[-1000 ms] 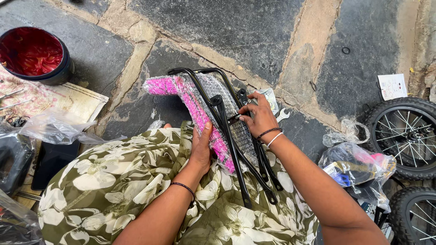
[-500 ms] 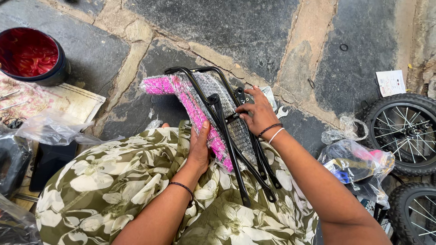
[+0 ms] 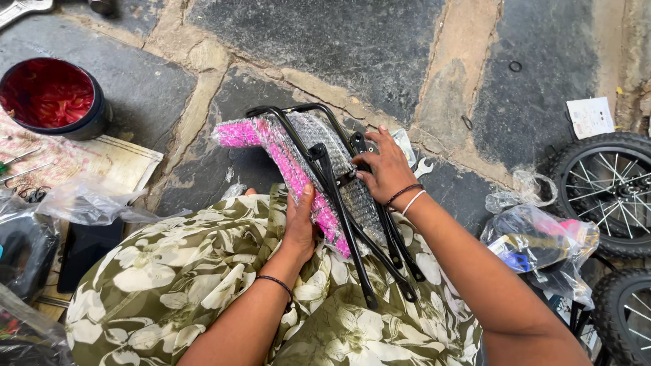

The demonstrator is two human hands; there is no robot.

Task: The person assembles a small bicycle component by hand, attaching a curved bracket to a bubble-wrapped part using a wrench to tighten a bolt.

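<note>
On my lap, over green flowered cloth, lies a pink bicycle seat (image 3: 288, 159) wrapped in clear bubble film, with a black metal tube frame (image 3: 342, 203) laid across it. My left hand (image 3: 300, 227) presses against the seat's near side, thumb up along the pink edge. My right hand (image 3: 384, 166) rests on the frame's right side, fingers closed around a small black bracket where the tubes meet. The frame's legs run down toward my knees.
A black bucket (image 3: 51, 98) with red contents stands at the far left beside a printed mat (image 3: 102, 159) and plastic bags. A small spanner (image 3: 424, 166) lies on the stone floor. Two spoked wheels (image 3: 607, 193) and a bagged part (image 3: 536, 244) sit at the right.
Both hands stay on the seat and frame. My right hand has shifted slightly on the bracket; the view has barely moved.
</note>
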